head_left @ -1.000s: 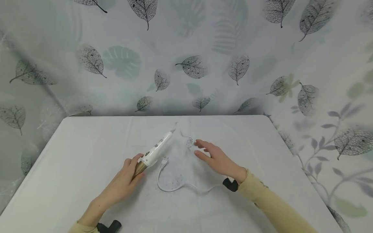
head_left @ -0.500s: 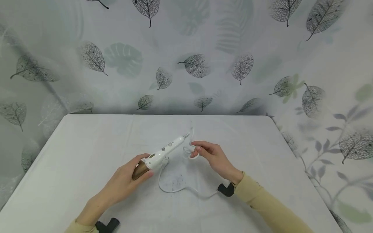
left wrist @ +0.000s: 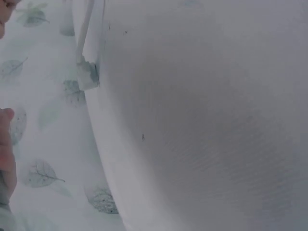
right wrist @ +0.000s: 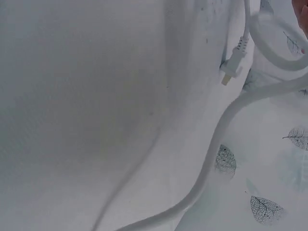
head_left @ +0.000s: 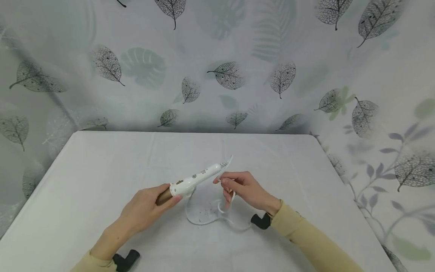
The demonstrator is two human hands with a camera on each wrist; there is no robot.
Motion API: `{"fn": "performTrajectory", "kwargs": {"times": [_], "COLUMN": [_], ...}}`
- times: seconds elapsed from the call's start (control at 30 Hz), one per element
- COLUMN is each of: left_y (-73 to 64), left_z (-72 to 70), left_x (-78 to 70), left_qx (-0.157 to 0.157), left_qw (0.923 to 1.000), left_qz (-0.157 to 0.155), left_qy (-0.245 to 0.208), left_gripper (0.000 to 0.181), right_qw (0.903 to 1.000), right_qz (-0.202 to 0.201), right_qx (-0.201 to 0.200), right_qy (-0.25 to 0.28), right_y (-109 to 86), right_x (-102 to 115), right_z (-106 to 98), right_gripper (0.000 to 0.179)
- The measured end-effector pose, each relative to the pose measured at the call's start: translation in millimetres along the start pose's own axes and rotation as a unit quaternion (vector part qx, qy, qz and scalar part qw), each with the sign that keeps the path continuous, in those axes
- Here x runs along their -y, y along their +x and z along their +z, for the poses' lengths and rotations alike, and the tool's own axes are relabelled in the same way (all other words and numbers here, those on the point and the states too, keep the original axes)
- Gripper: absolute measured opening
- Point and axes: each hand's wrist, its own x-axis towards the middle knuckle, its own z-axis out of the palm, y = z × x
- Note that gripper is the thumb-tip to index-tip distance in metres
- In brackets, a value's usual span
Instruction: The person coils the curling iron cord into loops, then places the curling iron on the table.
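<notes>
In the head view my left hand (head_left: 144, 207) grips a white hair styling iron (head_left: 195, 180) around its brown-gold end. The white handle, with small buttons along it, points up and to the right. From its far tip the white cord (head_left: 230, 161) bends back down to my right hand (head_left: 246, 190), which pinches it between thumb and forefinger. A cord loop (head_left: 223, 208) hangs below those fingers. The two-pin plug (right wrist: 233, 62) shows in the right wrist view. Most of the gold end is hidden inside my left hand.
A white-covered table (head_left: 102, 162) lies under both hands. The cord's lower stretch (head_left: 200, 223) curves over it toward my right wrist. Behind stands a leaf-patterned curtain (head_left: 204, 49). Black wrist mounts (head_left: 126, 260) show at both wrists.
The iron's handle has swung rightward and lower. My right hand has gone from open beside the cord to pinching it, and loops of cord now hang from the fingers.
</notes>
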Motion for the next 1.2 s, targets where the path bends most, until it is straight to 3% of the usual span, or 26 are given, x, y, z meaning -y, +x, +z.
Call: {"fn": "performTrajectory", "kwargs": {"times": [0.33,0.57,0.67,0.83,0.97,1.2], "left_y": [-2.9,-8.0,-9.8,-9.4,-7.8,-7.4], "left_z": [-1.8,-11.1,-15.2,-15.4,-11.9,-5.3], "left_x": [-0.2,6.5,8.2,9.2,10.3,8.0], "left_qx": [0.017,0.037,0.063,0.097,0.112,0.136], "left_qw": [0.9998,0.9991,0.9976,0.9943,0.9919,0.9886], "left_qz": [0.007,0.015,0.022,0.041,0.054,0.057], "left_qy": [-0.003,-0.018,-0.018,-0.017,-0.025,-0.030], "left_gripper": [0.035,0.031,0.034,0.032,0.030,0.034], "right_qw": [0.9926,0.9731,0.9682,0.9685,0.9697,0.9636], "right_qz": [0.093,0.131,0.129,0.113,0.097,0.062], "right_qx": [0.021,0.001,-0.026,-0.043,-0.024,0.033], "right_qy": [-0.075,-0.190,-0.212,-0.218,-0.223,-0.258], "right_y": [9.0,14.6,16.2,20.8,25.9,32.9], "right_x": [-4,-4,-6,-10,-6,4], "right_z": [-2,-9,-12,-13,-14,-18], "right_gripper": [0.024,0.029,0.024,0.038,0.029,0.022]}}
